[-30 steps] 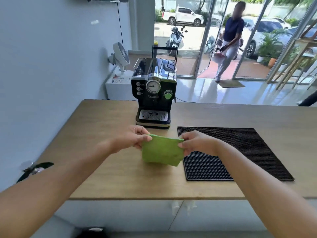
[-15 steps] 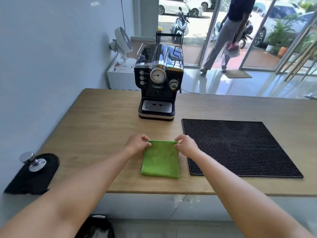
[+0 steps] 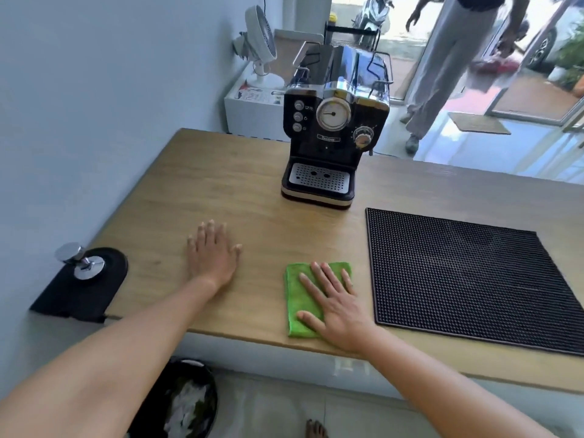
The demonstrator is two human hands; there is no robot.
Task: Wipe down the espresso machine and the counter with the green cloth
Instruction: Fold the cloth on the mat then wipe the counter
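The green cloth (image 3: 295, 298) lies folded flat on the wooden counter (image 3: 221, 184), near its front edge. My right hand (image 3: 335, 305) rests palm down on the cloth with the fingers spread, covering its right half. My left hand (image 3: 211, 254) lies flat and empty on the bare wood, well to the left of the cloth. The black and chrome espresso machine (image 3: 335, 128) stands upright at the back of the counter, beyond both hands, with its drip tray facing me.
A black ribbed mat (image 3: 467, 279) covers the counter right of the cloth. A metal tamper (image 3: 80, 262) stands on a small black pad (image 3: 79, 292) at the left corner. Below the edge sits a black bin (image 3: 186, 403). A person (image 3: 442, 67) walks by the glass door.
Both hands let go of the cloth's top corners. The left hand moved left onto the bare wood. The right hand now lies flat on the cloth. The view tilted down.
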